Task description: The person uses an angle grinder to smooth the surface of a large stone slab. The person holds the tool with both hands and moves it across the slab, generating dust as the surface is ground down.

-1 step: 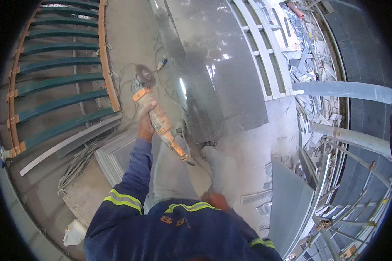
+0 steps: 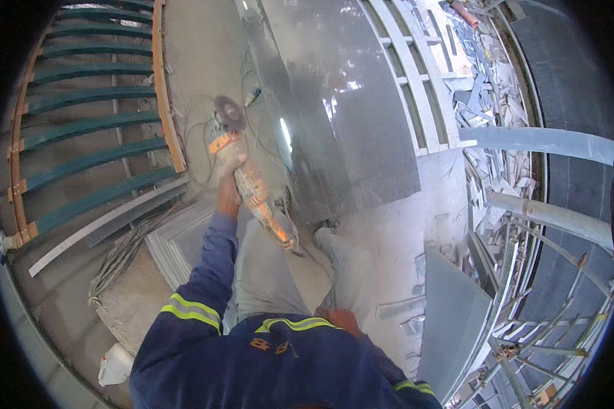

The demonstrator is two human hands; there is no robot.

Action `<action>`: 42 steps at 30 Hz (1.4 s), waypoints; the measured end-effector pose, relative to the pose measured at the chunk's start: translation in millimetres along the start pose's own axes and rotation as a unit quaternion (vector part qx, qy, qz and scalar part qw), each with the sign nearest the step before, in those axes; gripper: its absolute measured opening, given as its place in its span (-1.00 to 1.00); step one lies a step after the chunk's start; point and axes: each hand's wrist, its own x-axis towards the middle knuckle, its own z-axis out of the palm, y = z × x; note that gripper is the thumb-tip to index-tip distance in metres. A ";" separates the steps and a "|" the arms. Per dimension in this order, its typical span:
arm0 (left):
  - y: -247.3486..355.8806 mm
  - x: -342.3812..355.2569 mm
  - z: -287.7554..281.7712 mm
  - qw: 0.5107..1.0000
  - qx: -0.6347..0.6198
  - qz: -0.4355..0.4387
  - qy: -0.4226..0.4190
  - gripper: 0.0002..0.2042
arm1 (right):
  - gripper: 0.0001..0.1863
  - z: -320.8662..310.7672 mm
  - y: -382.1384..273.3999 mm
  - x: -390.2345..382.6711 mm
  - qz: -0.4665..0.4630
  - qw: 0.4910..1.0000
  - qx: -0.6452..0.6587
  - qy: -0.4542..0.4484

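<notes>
Here, left hand (image 2: 228, 187) clenched round the body of an orange angle grinder (image 2: 252, 191), held out ahead over the dusty floor (image 2: 402, 204). Grinder pointing away, its dark round disc (image 2: 230, 113) at the far end, tail toward the near right, just above the knees. Disc hanging just left of the near-left edge of a big grey stone slab (image 2: 348, 109), apart from it by a narrow gap; whether touching, hard to tell. Thin cable (image 2: 194, 136) looping on the ground left of the disc.

Right hand (image 2: 338, 319) low down by the right thigh, pressed against the dusty grey trousers (image 2: 273, 273); open or closed, cannot tell, as the blue jacket (image 2: 273, 368) hides part of it.

Left of the grinder, a wooden rack with green crossbars (image 2: 89, 123), its orange side rail running near to far, close beside the cable. Near left, a stack of thin grey tiles (image 2: 177, 238) and a bundle of rods (image 2: 123, 252), leaving only a narrow lane between rack and slab. Right of the slab, a white slatted frame (image 2: 416, 82), then rubble (image 2: 491, 102). Near right, a loose grey panel (image 2: 450, 320) on edge beside metal pipes (image 2: 546, 218); some open dusty floor between slab's near edge and that panel. White jug (image 2: 116, 365) at the near left.
</notes>
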 end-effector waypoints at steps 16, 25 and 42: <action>-160.8 286.4 -50.4 0.994 0.038 0.001 -0.102 -0.70 | -0.13 -128.4 2.3 445.5 -0.107 0.930 0.228 0.269; -192.7 411.8 -77.6 0.987 0.073 0.008 -0.144 -0.69 | -0.21 -134.4 35.7 605.0 -0.087 0.924 0.105 0.356; -199.9 483.2 -89.7 0.989 0.086 0.016 -0.120 -0.73 | -0.43 -148.7 36.7 673.8 -0.063 0.916 0.052 0.393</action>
